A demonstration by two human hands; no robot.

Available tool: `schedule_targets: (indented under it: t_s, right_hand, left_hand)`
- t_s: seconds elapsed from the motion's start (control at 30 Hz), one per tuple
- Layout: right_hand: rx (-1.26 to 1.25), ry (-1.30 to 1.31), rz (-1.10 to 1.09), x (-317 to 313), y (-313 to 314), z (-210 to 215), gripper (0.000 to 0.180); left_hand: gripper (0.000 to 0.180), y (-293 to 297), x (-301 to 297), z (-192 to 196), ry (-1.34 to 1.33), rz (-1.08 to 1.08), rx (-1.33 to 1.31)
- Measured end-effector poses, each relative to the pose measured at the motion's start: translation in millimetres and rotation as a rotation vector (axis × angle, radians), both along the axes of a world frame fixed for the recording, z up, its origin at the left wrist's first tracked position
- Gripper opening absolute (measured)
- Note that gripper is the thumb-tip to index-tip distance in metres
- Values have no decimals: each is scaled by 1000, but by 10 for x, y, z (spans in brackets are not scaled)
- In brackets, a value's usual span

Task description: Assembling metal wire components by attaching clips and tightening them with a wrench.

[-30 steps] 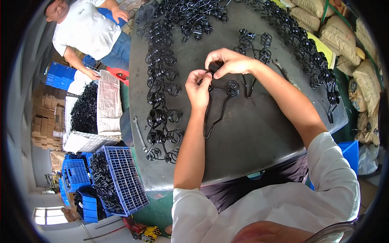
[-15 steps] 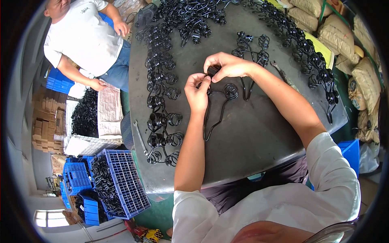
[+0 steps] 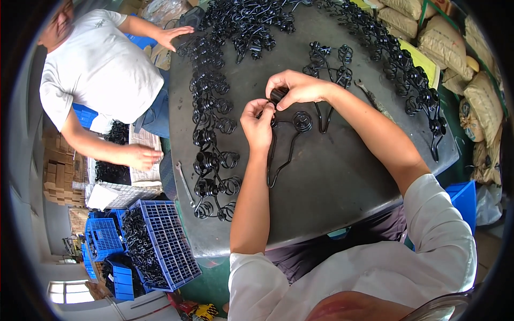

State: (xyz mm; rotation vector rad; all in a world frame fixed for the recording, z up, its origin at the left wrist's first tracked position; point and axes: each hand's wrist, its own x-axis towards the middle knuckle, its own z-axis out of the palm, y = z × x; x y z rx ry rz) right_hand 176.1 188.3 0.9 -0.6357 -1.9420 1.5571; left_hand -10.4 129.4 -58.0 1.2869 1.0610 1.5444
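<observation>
A black double torsion spring with a long bent wire loop hangs from my left hand, whose fingers close on one of its coils. My right hand pinches a short black cylinder directly above that coil. Both hands' fingertips nearly meet, so the contact between cylinder and coil is hidden. Just beyond my right wrist, more black torsion springs lie on the dark table.
Rows of black springs line the table's left and right sides, with a heap at the far end. Two wrenches lie there. A co-worker stands at the left, near blue crates. Sacks are stacked right.
The co-worker has leaned closer, with one hand reaching toward the far left table edge and the other moved lower. My hands have shifted only slightly left, keeping their grip.
</observation>
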Motion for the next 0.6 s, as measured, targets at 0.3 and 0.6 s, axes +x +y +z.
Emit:
schedule_targets:
  t_s: [0.3, 0.6]
  right_hand:
    - [23, -10, -4, 11, 4, -21, 31]
    - [51, -34, -22, 26, 38, -19, 28]
  left_hand:
    - [9, -7, 26, 0, -3, 4, 15]
    - [12, 22, 61, 14, -19, -1, 50]
